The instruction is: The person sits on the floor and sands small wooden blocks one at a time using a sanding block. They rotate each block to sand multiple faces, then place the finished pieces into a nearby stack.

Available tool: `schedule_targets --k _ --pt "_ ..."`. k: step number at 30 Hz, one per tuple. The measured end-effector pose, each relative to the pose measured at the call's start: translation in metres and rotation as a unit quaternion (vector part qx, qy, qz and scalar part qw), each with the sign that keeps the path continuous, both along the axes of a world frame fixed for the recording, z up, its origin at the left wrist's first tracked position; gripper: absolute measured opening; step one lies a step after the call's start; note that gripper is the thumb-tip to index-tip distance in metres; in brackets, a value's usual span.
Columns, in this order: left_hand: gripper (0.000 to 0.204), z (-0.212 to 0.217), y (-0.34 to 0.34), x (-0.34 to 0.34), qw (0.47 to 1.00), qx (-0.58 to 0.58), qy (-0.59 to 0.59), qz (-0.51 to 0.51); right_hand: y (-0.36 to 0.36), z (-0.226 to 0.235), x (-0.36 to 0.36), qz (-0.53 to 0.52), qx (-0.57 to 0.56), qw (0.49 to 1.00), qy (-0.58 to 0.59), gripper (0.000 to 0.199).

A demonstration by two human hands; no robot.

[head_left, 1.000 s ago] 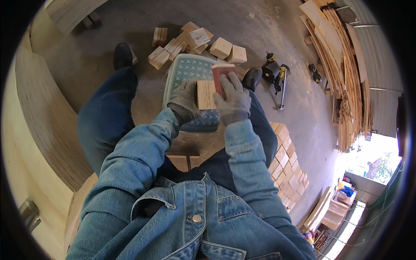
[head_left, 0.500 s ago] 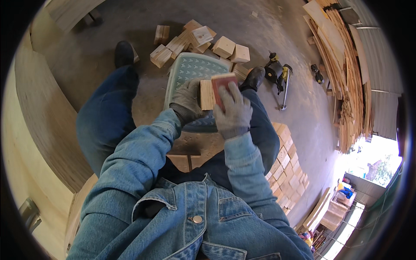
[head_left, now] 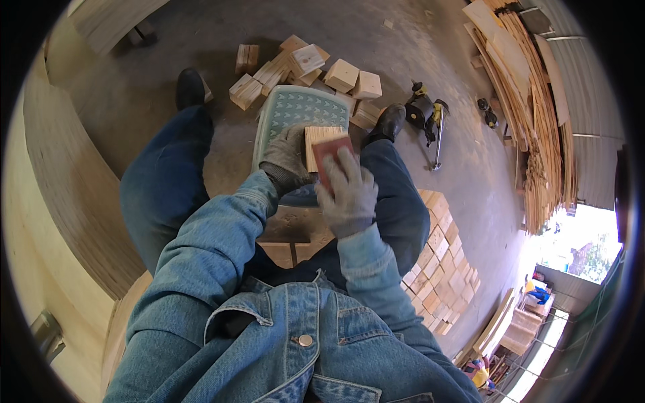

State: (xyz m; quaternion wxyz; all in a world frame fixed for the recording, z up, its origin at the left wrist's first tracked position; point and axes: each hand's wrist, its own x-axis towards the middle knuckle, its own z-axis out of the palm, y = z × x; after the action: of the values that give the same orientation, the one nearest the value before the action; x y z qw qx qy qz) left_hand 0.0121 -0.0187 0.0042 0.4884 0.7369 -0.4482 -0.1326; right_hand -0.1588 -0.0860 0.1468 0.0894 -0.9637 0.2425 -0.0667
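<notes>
Shifted nearer since a moment ago, the right hand (head_left: 348, 193) grips a red block (head_left: 326, 151) over the wooden block (head_left: 318, 135); the left hand (head_left: 287, 154) clasps the latter's left side above a pale-green stool (head_left: 302, 100).

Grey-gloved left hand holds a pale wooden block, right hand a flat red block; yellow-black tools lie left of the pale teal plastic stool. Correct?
Wrong side: the head view shows the yellow-black tools lying right of the pale teal plastic stool. The rest stands: grey-gloved left hand holds a pale wooden block, right hand a flat red block.
</notes>
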Motion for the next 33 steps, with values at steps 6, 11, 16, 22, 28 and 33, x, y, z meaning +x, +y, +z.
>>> schedule_targets --k 6,11,16,22,28,33 --pt "0.102 -0.002 -0.002 -0.003 0.998 0.049 -0.041 -0.004 0.021 0.006 -0.033 -0.003 0.015 1.0 0.007 0.062" --pt "0.104 -0.01 0.001 0.001 0.997 0.06 -0.057 -0.013 -0.005 0.002 0.028 0.02 0.007 1.0 0.007 0.06" --pt "0.092 -0.005 -0.005 -0.004 0.99 0.11 -0.091 -0.019 -0.036 0.014 0.106 -0.025 0.019 0.996 0.079 0.059" --pt "0.092 0.002 0.001 0.003 0.994 0.107 -0.029 -0.01 -0.024 0.006 0.085 -0.01 0.008 0.999 0.044 0.062" --pt "0.094 0.0 -0.003 0.002 0.997 0.064 0.034 -0.03 0.019 0.001 -0.013 0.017 0.014 1.0 0.013 0.063" --pt "0.096 -0.009 -0.002 0.004 0.996 0.075 0.039 -0.036 0.03 -0.002 -0.037 0.03 -0.014 0.999 -0.005 0.062"
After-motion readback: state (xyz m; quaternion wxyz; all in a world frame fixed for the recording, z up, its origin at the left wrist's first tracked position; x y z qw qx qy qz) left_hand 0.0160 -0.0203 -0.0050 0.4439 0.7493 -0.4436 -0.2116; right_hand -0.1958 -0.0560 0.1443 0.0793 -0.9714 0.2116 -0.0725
